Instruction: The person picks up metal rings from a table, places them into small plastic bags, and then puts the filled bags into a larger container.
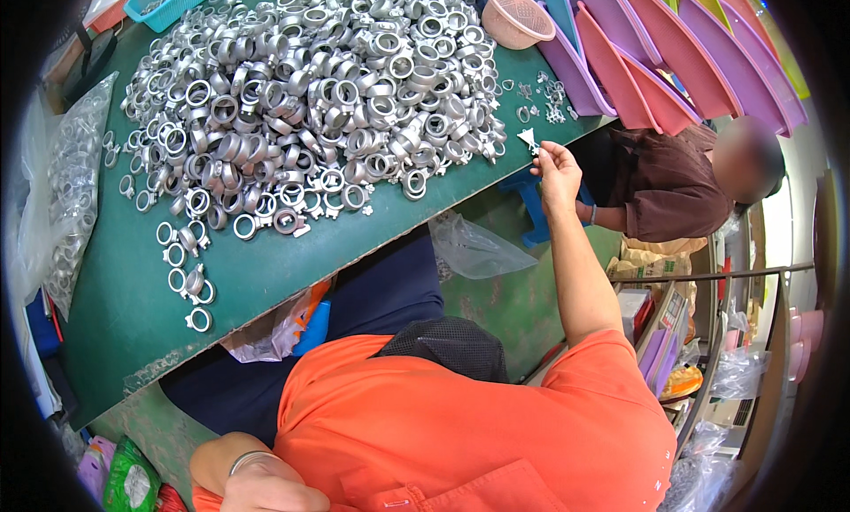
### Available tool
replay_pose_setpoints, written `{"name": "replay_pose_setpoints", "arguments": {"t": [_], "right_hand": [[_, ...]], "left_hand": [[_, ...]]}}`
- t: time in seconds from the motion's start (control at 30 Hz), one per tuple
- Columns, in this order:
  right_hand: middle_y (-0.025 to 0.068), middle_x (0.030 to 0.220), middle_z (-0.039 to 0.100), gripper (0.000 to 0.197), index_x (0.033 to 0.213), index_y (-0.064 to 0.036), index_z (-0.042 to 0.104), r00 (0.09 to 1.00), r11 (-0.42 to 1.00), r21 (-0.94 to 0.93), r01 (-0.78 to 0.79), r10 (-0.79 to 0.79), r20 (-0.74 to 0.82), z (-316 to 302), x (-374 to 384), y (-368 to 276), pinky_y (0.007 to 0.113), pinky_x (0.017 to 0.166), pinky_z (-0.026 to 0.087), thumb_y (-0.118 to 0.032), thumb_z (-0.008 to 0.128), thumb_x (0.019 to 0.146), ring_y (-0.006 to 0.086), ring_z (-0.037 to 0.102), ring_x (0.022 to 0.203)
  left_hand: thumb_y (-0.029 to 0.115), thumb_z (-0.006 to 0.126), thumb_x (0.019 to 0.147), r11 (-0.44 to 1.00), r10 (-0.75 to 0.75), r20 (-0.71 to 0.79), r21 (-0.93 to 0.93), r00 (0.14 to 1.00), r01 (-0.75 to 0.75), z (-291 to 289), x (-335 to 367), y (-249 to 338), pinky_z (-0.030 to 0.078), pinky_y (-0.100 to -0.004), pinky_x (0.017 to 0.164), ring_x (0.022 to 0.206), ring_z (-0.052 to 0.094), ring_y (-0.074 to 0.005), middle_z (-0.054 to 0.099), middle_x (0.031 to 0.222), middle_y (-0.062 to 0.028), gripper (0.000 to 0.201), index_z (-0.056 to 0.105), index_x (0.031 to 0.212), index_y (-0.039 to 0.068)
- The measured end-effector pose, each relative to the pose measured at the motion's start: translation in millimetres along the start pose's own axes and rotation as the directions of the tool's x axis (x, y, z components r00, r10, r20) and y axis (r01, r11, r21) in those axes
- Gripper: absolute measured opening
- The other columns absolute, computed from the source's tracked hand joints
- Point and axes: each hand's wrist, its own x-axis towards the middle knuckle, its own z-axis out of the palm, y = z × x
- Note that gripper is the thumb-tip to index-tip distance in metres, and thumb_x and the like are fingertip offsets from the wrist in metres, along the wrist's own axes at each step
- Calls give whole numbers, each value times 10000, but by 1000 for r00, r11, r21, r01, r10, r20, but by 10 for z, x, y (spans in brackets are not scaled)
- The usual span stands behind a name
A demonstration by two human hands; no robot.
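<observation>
My right hand (558, 171) is stretched out over the right edge of the green table (115, 361), thumb and fingers pinched together. Between them is a small pale metal piece (529, 138) with a flared, triangular end. Close to it on the table lie several small loose metal bits (554, 100). A large heap of silver metal rings (292, 96) with small lugs covers much of the tabletop. Some single rings (199, 319) lie apart at its near left. My left hand (270, 490) is low against my body, with a bracelet at the wrist; its fingers are hidden.
Stacked coloured plastic baskets (637, 60) and a round pink basket (516, 18) stand at the far right. A clear bag of rings (75, 193) lies on the left. A person in a brown shirt (664, 180) sits beyond the table's right edge, near a blue stool (531, 209).
</observation>
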Motion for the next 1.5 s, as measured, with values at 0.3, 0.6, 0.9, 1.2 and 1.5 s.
{"name": "replay_pose_setpoints", "arguments": {"t": [0.3, 0.6, 0.9, 1.2, 1.5], "right_hand": [[46, 746, 591, 60, 811, -43, 610, 815, 714, -505, 486, -579, -34, -48, -20, -22, 241, 570, 463, -32, 641, 761, 113, 556, 600], [94, 810, 589, 106, 853, -23, 604, 839, 729, -515, 451, -543, -33, -13, -61, -58, 290, 671, 465, 2, 519, 793, 219, 586, 731], [98, 843, 539, 134, 876, -49, 658, 895, 709, -585, 394, -440, 70, 33, 43, 72, 335, 792, 402, -150, 603, 807, 251, 500, 859], [90, 846, 555, 137, 847, -39, 629, 871, 679, -603, 418, -489, 53, 80, 1, 63, 331, 777, 422, -122, 666, 745, 239, 518, 846], [84, 825, 562, 75, 793, -52, 584, 803, 612, -598, 517, -589, 92, 11, 15, 43, 344, 662, 444, -35, 626, 733, 257, 561, 746]], "left_hand": [[54, 629, 623, 999, -43, -59, 11, 997, 44, 61, 96, -9, 272, -271, 344, 370, 390, -141, 505, 549, -36, 295, 503, 799, 256], [39, 620, 638, 993, -109, -115, 31, 987, 113, 109, 111, 4, 292, -270, 360, 378, 396, -148, 514, 565, -34, 371, 543, 935, 247], [41, 612, 588, 989, -146, -63, 4, 987, 147, 85, 194, 11, 297, -291, 367, 385, 398, -159, 510, 564, -51, 230, 417, 691, 106], [6, 595, 615, 995, -103, -17, 7, 995, 103, 40, 133, 26, 302, -286, 363, 391, 424, -161, 514, 566, -52, 301, 519, 840, 193], [-20, 633, 634, 975, -182, 105, -108, 978, 193, 0, 110, 18, 330, -296, 382, 407, 455, -171, 549, 614, -43, 838, 399, 1259, 486]]}}
